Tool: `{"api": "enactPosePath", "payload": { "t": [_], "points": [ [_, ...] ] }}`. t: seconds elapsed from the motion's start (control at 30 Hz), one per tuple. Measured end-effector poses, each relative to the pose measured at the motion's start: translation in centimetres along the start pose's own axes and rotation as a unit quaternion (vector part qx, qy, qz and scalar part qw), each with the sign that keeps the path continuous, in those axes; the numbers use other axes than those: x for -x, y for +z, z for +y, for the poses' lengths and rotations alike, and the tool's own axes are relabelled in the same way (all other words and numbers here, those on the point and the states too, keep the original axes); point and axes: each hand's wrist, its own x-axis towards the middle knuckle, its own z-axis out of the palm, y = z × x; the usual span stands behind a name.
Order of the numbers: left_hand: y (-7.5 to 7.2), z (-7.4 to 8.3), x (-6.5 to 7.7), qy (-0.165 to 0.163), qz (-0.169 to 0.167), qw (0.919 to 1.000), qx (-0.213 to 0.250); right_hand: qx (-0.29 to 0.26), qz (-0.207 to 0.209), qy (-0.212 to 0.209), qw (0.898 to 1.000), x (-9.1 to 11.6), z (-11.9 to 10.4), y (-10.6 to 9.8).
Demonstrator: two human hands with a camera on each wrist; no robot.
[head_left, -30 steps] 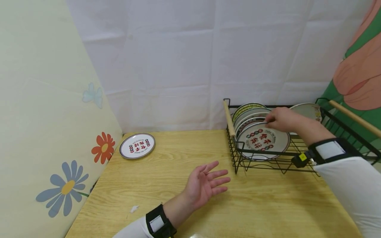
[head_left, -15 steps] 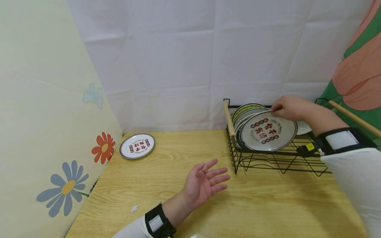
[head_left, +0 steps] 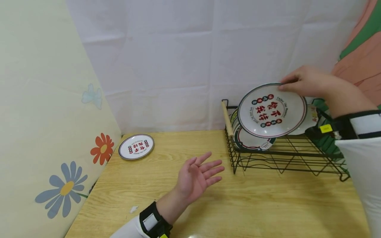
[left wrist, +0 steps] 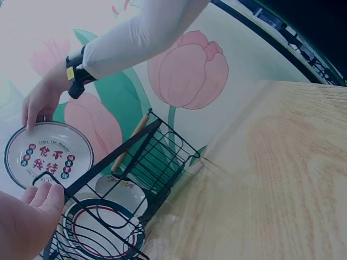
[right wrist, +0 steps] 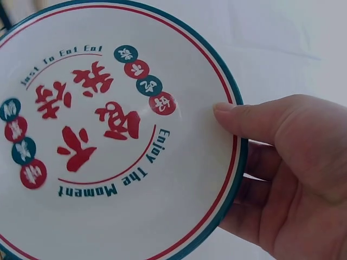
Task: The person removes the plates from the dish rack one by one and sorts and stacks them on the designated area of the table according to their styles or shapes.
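Note:
My right hand [head_left: 312, 84] pinches the rim of a white plate [head_left: 272, 110], thumb on the front face and fingers behind, as the right wrist view [right wrist: 287, 162] shows. Red characters and a green-and-red rim mark this plate [right wrist: 103, 124]. It is raised, tilted, over the black wire dish rack [head_left: 285, 153] and overlaps its left half in the head view. Several more plates stand in the rack's left end, the front one [head_left: 251, 138] with a dark rim. My left hand [head_left: 197, 177] is held over the table, palm up, fingers spread, with nothing in it.
A smaller oval-looking plate [head_left: 136, 147] with red characters lies flat at the table's back left. A bowl [head_left: 306, 122] sits in the rack's right part. The rack has wooden handles [head_left: 227, 119]. A white scrap [head_left: 134, 209] lies on the wooden table [head_left: 166, 158]. White cloth [head_left: 166, 66] hangs behind.
My right hand has lifted the plate up out of the rack, rightward and higher, uncovering the dark-rimmed plate behind. My left hand has shifted slightly left.

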Motion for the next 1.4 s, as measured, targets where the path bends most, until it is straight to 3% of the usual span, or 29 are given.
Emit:
{"api": "enactPosePath", "payload": {
  "t": [0.17,0.4,0.53,0.63,0.7,0.87,1.0,1.1,1.4],
  "points": [
    [-0.5,1.3,0.2,0.015,-0.006,0.9998,0.007,-0.043,0.027,0.026,0.998,0.4,-0.5,-0.8],
    [-1.0,2.8,0.4,0.039,-0.011,0.9992,-0.002,-0.123,0.031,0.045,0.991,0.4,-1.1,-1.1],
    [-1.3,3.6,0.4,0.049,-0.005,0.9988,-0.006,-0.199,0.035,0.041,0.979,0.3,-1.4,-0.7],
    [-1.5,4.1,0.5,0.057,0.002,0.9983,-0.007,-0.266,0.032,0.044,0.962,0.3,-1.8,0.0],
    [-1.6,4.5,0.5,0.062,0.004,0.998,-0.008,-0.318,0.026,0.051,0.946,0.5,-2.3,0.7],
    [-1.9,5.3,0.6,0.068,0.009,0.9975,-0.018,-0.444,0.009,0.055,0.894,1.2,-3.6,3.3],
    [-2.3,5.9,0.8,0.077,0.016,0.9966,-0.025,-0.503,0.004,0.05,0.863,1.8,-5.2,5.7],
    [-2.6,6.4,0.9,0.087,0.024,0.9955,-0.03,-0.55,0.002,0.048,0.834,2.3,-6.7,7.3],
    [-2.8,8.0,1.4,0.122,0.071,0.9873,-0.072,-0.683,-0.026,-0.015,0.73,3.8,-10.8,12.0]
  ]
}}
